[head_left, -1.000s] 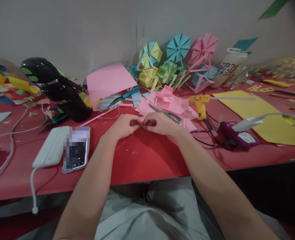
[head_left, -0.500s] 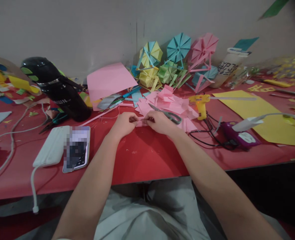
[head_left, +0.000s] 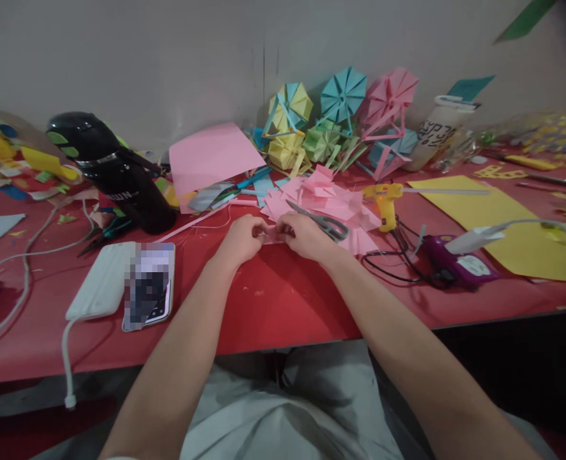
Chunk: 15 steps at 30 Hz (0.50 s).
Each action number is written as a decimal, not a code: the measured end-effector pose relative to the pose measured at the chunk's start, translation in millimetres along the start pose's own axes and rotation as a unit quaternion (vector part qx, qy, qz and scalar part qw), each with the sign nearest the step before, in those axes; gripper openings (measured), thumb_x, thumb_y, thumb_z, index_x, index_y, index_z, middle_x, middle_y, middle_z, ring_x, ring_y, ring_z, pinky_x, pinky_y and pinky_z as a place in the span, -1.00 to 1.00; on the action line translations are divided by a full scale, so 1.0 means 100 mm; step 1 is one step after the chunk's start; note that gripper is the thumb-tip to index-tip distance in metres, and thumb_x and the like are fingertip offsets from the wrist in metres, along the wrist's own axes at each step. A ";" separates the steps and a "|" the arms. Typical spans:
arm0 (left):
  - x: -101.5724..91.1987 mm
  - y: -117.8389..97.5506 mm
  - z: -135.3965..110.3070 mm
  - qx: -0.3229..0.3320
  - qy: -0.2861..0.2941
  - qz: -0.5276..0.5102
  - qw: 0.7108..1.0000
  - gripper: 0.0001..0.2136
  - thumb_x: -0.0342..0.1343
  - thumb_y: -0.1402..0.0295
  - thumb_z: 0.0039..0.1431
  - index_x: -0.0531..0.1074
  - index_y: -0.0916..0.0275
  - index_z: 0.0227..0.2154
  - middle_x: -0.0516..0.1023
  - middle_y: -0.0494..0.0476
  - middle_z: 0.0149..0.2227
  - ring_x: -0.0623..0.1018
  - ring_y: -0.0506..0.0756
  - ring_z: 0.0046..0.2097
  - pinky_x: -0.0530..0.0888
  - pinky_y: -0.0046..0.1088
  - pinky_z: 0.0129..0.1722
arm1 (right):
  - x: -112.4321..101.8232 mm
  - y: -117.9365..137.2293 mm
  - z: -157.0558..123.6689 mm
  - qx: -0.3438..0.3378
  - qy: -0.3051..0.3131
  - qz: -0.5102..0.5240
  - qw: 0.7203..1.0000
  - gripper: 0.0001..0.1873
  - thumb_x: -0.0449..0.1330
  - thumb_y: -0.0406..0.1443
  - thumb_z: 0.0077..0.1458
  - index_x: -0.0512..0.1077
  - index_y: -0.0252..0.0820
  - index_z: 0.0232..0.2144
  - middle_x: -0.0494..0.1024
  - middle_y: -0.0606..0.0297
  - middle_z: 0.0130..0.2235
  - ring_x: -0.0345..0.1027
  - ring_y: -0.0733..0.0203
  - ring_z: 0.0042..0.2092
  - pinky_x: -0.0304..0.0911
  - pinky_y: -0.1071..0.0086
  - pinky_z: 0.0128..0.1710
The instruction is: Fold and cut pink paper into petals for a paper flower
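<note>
A small piece of pink paper (head_left: pixel 274 237) is pinched between my two hands, low over the red table. My left hand (head_left: pixel 241 239) is closed on its left end, and my right hand (head_left: pixel 300 234) grips the right end, fingertips close together. The fingers hide most of the paper, so its folds cannot be made out. Just behind my right hand lie scissors (head_left: pixel 333 227) with grey handles, on a heap of pink paper pieces (head_left: pixel 312 191).
A yellow glue gun (head_left: pixel 385 204) stands right of the heap, its cord near a purple power block (head_left: pixel 460 259). Folded paper wheels (head_left: pixel 343 96) lean against the wall. A black bottle (head_left: pixel 120 172), white power bank (head_left: pixel 101 281) and phone (head_left: pixel 149 287) are on the left.
My fingers have shifted slightly on the pink paper, and both hands stay in the same place. The whole view has moved a little.
</note>
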<state>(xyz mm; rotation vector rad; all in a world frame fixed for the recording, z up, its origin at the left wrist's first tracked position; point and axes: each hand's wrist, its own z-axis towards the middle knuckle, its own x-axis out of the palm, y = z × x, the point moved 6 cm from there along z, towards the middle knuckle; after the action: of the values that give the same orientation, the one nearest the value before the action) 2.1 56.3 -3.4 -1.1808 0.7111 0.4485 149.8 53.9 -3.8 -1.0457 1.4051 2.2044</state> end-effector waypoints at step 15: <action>-0.03 -0.05 -0.05 0.037 0.085 0.012 0.996 -0.90 0.29 0.41 0.09 0.66 0.16 -0.32 0.59 0.14 -0.21 0.56 0.12 -0.22 0.46 -0.31 -0.15 | -0.06 -0.02 -0.09 -0.068 0.090 0.017 0.994 -0.79 0.30 -0.40 0.07 0.67 -0.09 -0.25 0.61 0.17 -0.07 0.51 0.15 -0.12 0.37 0.28 -0.06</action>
<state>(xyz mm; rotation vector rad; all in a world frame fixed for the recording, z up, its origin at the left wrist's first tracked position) 2.5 50.2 1.2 -1.1495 0.8821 0.3423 158.8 48.0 -2.7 -1.3049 1.3703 2.3067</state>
